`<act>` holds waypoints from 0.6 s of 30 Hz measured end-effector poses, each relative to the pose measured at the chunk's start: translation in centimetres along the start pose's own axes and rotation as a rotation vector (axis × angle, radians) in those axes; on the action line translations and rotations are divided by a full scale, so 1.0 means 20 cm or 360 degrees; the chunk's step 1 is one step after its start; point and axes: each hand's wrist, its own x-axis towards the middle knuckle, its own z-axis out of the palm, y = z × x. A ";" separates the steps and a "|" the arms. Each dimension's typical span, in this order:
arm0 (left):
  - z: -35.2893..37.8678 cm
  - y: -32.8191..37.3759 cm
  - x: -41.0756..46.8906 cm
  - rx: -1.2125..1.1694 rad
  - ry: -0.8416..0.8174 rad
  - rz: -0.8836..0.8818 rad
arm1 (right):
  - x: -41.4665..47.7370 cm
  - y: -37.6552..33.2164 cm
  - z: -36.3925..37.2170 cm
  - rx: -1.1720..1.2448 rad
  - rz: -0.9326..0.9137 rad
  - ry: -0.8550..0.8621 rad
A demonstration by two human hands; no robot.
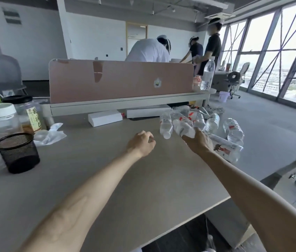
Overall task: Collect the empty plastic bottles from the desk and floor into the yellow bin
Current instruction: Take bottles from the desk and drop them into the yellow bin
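A grey desk [107, 170] is closed off at its far side by a pink partition panel [121, 80]. Near the left edge a black mesh cup [16, 151] is set upright, with crumpled white tissue [50, 132] just beside it. Behind these, lidded clear jars [2, 115] are grouped at the far left. Two white boxes [105, 118] are laid along the foot of the panel. Toward the far right, clear plastic bottles [232, 128] are heaped on their sides, and one tall bottle [208, 75] is stood upright on the ledge at the panel's right end.
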 end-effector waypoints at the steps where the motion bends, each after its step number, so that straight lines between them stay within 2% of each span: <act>1: 0.03 0.03 0.03 0.0013 -0.0009 -0.0009 | -0.01 0.00 -0.02 0.0059 0.0019 0.0037; 13: 0.24 0.24 0.53 0.0167 0.0087 -0.0151 | -0.06 0.09 -0.24 0.0389 -0.0062 0.0205; 18: 0.34 0.30 0.73 0.0076 0.0071 -0.0235 | -0.01 0.21 -0.26 0.0333 -0.0057 0.0249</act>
